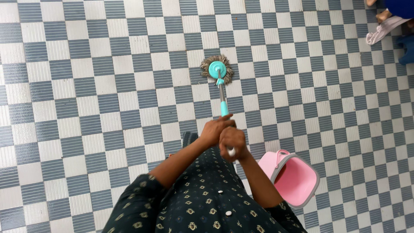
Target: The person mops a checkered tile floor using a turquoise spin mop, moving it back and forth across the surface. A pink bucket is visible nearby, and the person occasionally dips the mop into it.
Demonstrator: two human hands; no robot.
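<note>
A floor (86, 86) of grey and white checkered tiles is filling nearly the whole view. A pink bucket (297, 177) with a grey rim is lying tipped on it at lower right (its opening is facing up and left). Blue and pale things (390, 21), too cropped to identify, are sitting in the top right corner.

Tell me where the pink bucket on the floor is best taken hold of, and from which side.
Probably by its grey handle, coming from above. The pink bucket stands on the checked floor beside the person with its mouth open upward, and the handle lies along the rim at the side nearest the right hand, which grips the mop pole with the left hand.
</note>
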